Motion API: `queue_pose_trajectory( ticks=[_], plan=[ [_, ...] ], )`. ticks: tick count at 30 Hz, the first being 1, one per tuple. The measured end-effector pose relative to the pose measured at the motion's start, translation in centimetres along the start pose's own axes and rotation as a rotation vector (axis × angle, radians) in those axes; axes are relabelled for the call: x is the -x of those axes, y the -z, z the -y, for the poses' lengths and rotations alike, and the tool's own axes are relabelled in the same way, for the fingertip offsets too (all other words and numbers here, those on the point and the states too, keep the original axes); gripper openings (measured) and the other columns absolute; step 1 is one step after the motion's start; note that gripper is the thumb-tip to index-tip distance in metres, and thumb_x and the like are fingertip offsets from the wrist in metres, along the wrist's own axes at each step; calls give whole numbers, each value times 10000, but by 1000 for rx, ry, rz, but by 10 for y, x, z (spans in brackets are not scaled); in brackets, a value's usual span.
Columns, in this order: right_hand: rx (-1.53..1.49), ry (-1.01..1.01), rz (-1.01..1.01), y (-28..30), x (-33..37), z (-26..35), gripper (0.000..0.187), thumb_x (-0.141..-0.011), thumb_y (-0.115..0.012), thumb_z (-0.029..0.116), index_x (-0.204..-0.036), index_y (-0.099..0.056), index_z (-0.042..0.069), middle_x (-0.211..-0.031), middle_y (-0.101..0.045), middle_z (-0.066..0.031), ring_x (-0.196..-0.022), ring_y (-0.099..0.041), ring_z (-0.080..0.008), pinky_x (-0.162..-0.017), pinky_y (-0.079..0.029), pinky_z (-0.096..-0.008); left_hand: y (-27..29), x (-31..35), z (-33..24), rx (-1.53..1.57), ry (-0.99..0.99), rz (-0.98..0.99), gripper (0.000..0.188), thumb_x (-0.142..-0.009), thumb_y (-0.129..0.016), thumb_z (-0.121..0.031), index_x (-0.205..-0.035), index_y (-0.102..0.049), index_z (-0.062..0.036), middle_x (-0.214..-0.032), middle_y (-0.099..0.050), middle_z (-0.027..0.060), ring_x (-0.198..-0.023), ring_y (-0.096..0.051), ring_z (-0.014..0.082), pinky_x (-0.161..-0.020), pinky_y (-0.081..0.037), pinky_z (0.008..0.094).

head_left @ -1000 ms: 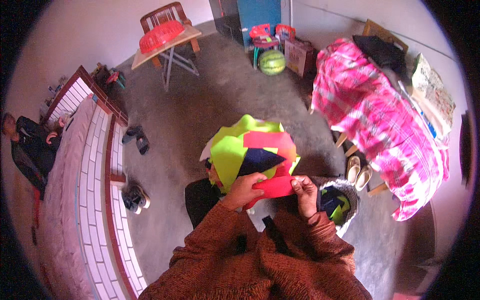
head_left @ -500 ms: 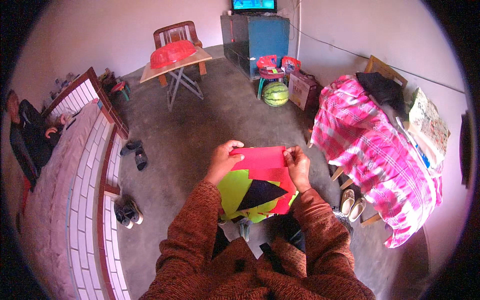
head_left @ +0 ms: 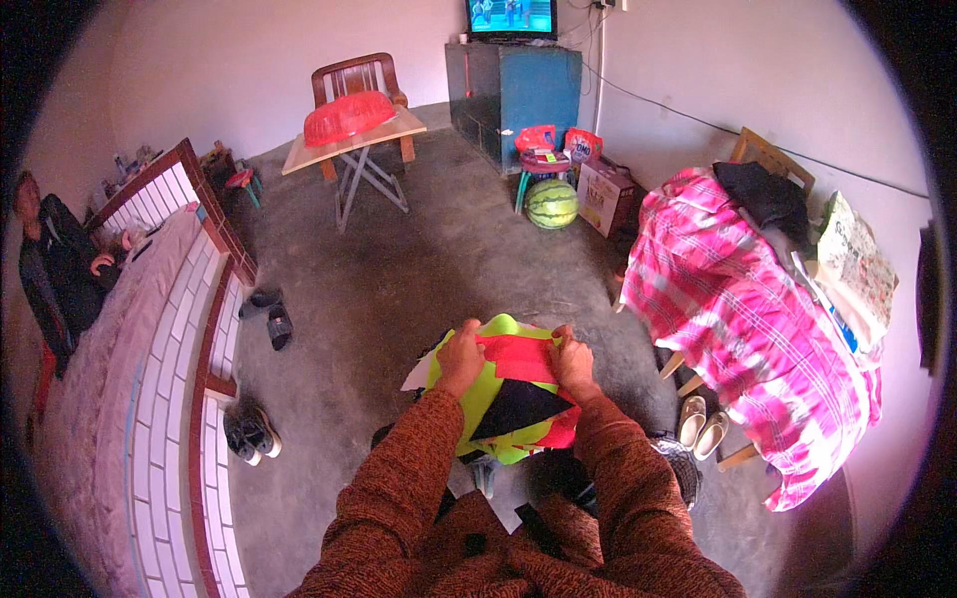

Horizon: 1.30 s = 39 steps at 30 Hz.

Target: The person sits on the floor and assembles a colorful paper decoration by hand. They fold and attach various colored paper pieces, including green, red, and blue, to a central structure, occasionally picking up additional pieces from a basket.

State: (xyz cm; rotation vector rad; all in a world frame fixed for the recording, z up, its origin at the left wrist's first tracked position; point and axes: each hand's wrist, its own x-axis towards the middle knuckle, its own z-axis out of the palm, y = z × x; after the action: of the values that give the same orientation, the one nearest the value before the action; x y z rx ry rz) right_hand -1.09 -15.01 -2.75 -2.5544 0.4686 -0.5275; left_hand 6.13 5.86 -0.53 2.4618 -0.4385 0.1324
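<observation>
L hand (head_left: 461,361) & R hand (head_left: 574,363) are apart, one at each end of a flat red pc (head_left: 518,349), fingers curled in and seemingly pinching it; tips partly hidden, so exact grip is hard to tell. The red pc lies btwn them at the far part of a pile (head_left: 481,399) of bright yellow-green & red pcs, low in front of the person. A black triangle (head_left: 520,409) lies on the pile just below the red pc, nearer the person. Both sleeves (head_left: 384,488) are rust-brown knit. Woven basket (head_left: 682,470) shows partly beyond the R forearm, nr pale shoes (head_left: 693,421).

Rest of rm: R side, pink plaid cloth (head_left: 738,329) over furniture. Far end, red basin (head_left: 349,118) on a folding table (head_left: 407,124), wooden chair (head_left: 349,78) behind it; lit TV (head_left: 510,14) on a blue-fronted cabinet (head_left: 540,95); watermelon (head_left: 551,204) on floor beside a box (head_left: 604,199). L side, tiled bed (head_left: 164,439) w/ dark slippers (head_left: 279,327) & dark shoes (head_left: 252,434) alongside; another person (head_left: 62,259) in dark clothes at far L.
</observation>
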Motion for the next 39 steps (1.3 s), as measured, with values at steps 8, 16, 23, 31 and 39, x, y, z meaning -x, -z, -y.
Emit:
queue_pose_trajectory(
  ticks=[8,16,23,31,39],
  plan=[
    [-125,41,21,14,2,-6,213,-799,-620,212,-964,-535,106,-788,-648,-180,-747,-625,-378,-648,-484,-446,9,16,-29,-341,-348,-239,429,-738,-671,-230,-1129,-544,-110,-1293,-454,103,-1220,-387,300,-966,-276,543],
    [-565,42,-155,71,43,-99,168,-805,-634,61,-970,-609,53,-813,-669,-93,-742,-636,-151,-650,-502,-313,-26,49,-29,-173,-504,-169,468,-806,-572,-394,-1184,-551,-118,-1288,-462,153,-1215,-399,322,-968,-260,572],
    [72,-290,-186,124,180,-274,151,-832,-564,193,-893,-585,57,-870,-613,-142,-821,-604,-315,-702,-466,-394,-19,56,-47,-216,-566,-222,430,-766,-621,-355,-1150,-582,-164,-1265,-477,151,-1175,-427,330,-976,-264,535],
    [45,-588,-20,45,321,-370,748,-574,-807,311,-1193,-478,48,-1151,-529,-189,-1080,-489,-363,-888,-427,-442,-21,55,-43,-267,-553,-182,424,-783,-595,-361,-1170,-571,-190,-1275,-465,141,-1198,-408,322,-973,-261,568],
    [86,-950,331,-19,360,-391,1336,-406,-870,423,-1441,-78,133,-1418,-199,-233,-1299,-233,-411,-1042,-269,-516,-18,51,-51,-300,-576,-144,426,-793,-578,-326,-1177,-563,-142,-1262,-467,159,-1180,-421,327,-985,-262,529]
  ],
)
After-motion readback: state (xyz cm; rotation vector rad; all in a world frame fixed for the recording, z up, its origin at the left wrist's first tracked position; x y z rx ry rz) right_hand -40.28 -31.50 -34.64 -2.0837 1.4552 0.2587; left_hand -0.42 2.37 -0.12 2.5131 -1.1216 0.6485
